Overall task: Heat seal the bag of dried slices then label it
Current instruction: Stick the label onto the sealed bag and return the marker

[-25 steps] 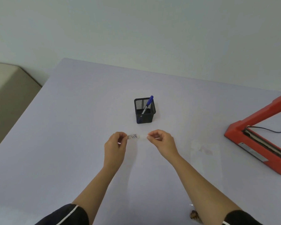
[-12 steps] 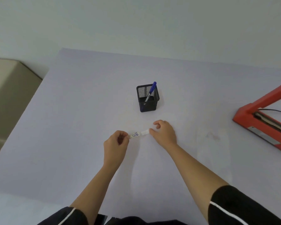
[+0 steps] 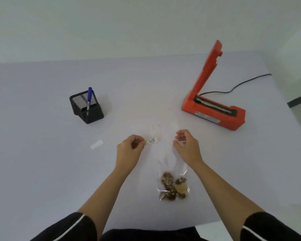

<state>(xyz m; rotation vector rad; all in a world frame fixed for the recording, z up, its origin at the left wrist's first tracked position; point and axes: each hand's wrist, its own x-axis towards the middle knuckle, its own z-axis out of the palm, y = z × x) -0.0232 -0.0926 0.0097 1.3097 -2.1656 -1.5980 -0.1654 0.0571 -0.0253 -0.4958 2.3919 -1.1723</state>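
Note:
A clear plastic bag (image 3: 165,153) lies flat on the table in front of me, with brown dried slices (image 3: 172,187) bunched at its near end. My left hand (image 3: 129,150) pinches a small white label (image 3: 151,141) with printed marks, held just left of the bag's upper part. My right hand (image 3: 186,145) hovers over the bag's right side, fingers curled and apart, holding nothing that I can see. The red heat sealer (image 3: 214,110) stands at the right with its arm raised.
A black mesh pen holder (image 3: 87,108) with a blue pen (image 3: 89,96) stands at the left. A white backing strip (image 3: 96,144) lies on the table left of my left hand. The sealer's black cord (image 3: 241,84) runs off to the right. The table's near edge is close.
My right hand has let go of the white backing strip, which now lies on the table. The view has swung right and down, bringing the bag and the whole sealer into sight.

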